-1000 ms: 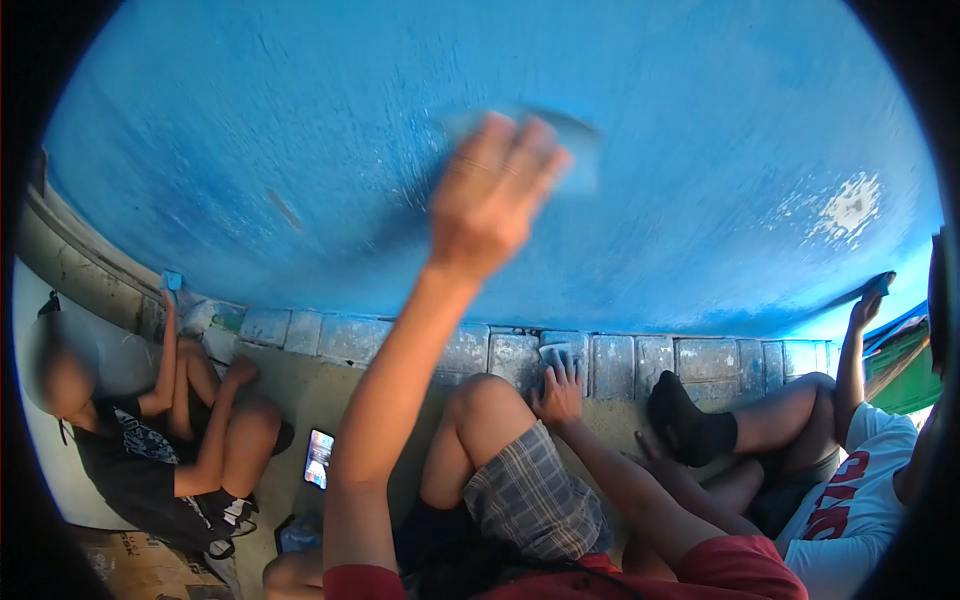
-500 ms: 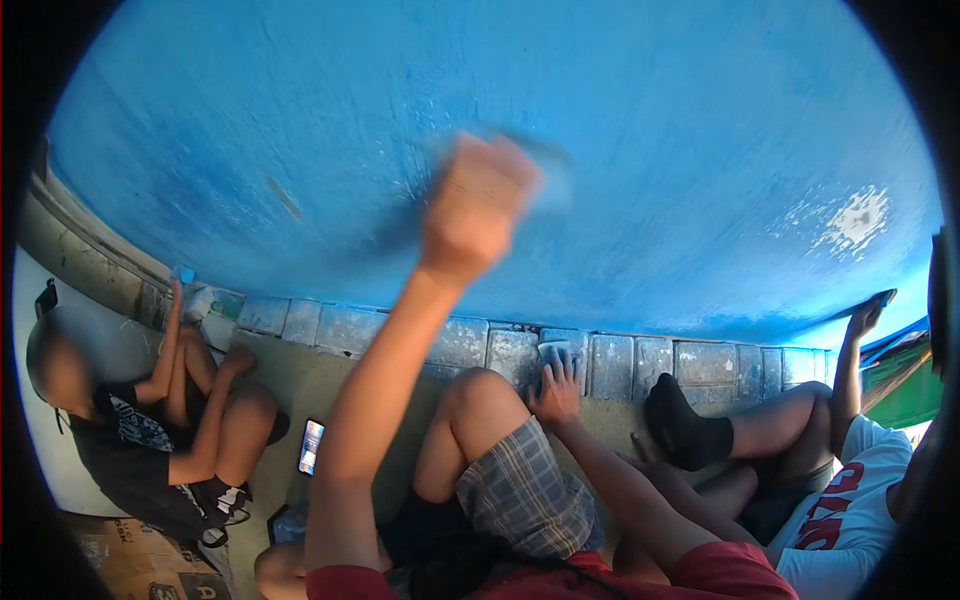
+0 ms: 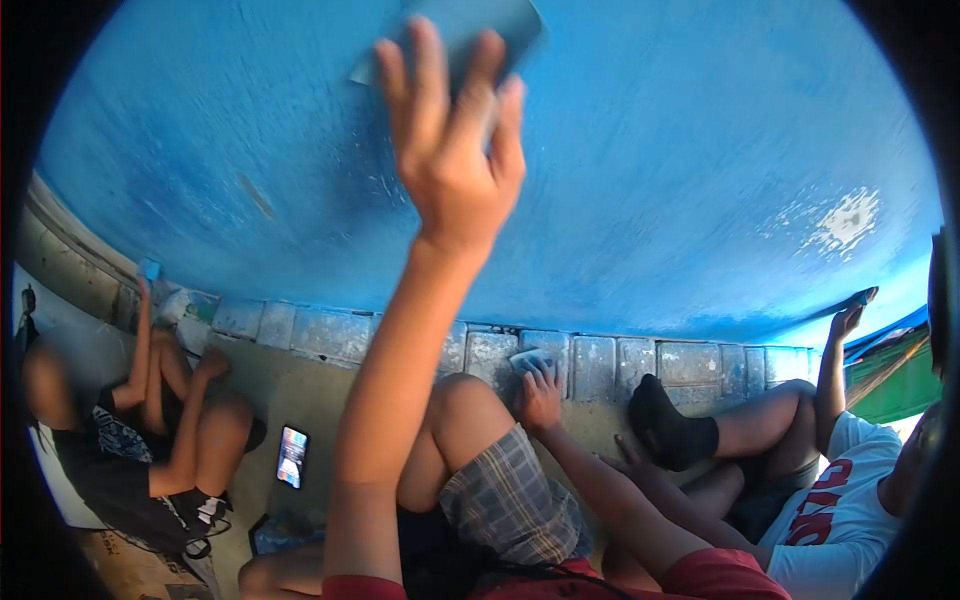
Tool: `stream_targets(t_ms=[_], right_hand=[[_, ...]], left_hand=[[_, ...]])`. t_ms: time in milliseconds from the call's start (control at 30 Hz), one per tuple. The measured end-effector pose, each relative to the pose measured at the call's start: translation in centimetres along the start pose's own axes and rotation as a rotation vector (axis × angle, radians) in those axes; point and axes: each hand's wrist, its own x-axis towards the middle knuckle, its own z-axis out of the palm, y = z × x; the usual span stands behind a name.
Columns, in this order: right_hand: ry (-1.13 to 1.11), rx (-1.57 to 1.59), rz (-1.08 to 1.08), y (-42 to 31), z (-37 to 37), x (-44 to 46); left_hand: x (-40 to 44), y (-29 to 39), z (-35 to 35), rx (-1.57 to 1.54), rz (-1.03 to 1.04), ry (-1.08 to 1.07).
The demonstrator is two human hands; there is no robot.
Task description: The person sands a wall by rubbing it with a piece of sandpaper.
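High on the blue curved wall, my left hand has its fingers spread over a thin grey-blue sheet, held against the surface. Lower down, my right hand holds a smaller grey sheet against the row of grey blocks at the wall's foot. Its fingers reach over the sheet and partly cover it. White, worn-looking paint shows on the wall at the right.
At the left, a person in black reaches to the wall with a small blue piece. A person in a white shirt at the right holds a dark piece against it. A phone lies on the ground.
My left hand has moved up the wall with its sheet, and its fingers are now spread wider. My right hand stays at the blocks with its sheet.
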Motion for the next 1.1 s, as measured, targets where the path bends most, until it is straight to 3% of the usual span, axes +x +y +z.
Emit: stream_targets(t_ms=[33,200,300,433,467,567,600,700,800,933,1033,1067,1100], right_hand=[[-0.017,0.003,0.003,0.1,-0.4,-0.2],[-0.025,-0.012,0.075,-1.1,-1.1,0.5],[-0.022,-0.048,0.145,-1.3,-1.4,0.9],[0.019,-0.052,0.149,-1.3,-1.3,0.5],[0.034,-0.059,0.137,-1.1,-1.2,0.6],[0.089,-0.058,0.121,-0.7,-0.7,0.5],[0.094,-0.062,0.131,-0.6,-0.7,0.5],[0.065,-0.076,0.147,-0.8,-0.9,0.1],[0.057,-0.072,0.114,-0.9,-1.2,0.2],[0.11,-0.109,0.025,0.3,-0.1,-0.6],[0.109,-0.092,0.045,0.0,-0.1,-0.2],[0.115,-0.073,0.05,-0.4,-0.4,-0.1],[0.121,-0.057,0.054,-0.4,-0.6,-0.1]], left_hand=[[0.9,-0.6,0.2,0.031,0.059,0.025],[-3.2,0.9,-1.0,-0.056,0.495,-0.499],[0.3,-1.8,-1.4,0.097,0.217,-0.14],[-1.6,1.0,-1.1,0.05,0.449,-0.346],[-2.3,1.4,-1.8,0.033,0.427,-0.429],[0.4,-3.6,-2.5,0.166,0.217,-0.127],[1.1,-5.3,-2.8,0.209,0.043,-0.011],[-1.5,-4.5,-2.8,0.222,0.164,-0.094],[-5.2,-1.6,-4.6,0.14,0.306,-0.443],[-4.6,-6.7,-6.7,0.293,-0.173,-0.107],[-8.2,-4.4,-6.9,0.252,0.198,-0.389],[-9.4,-3.2,-7.2,0.168,0.243,-0.501],[-9.4,-3.8,-7.4,0.193,0.168,-0.453]])
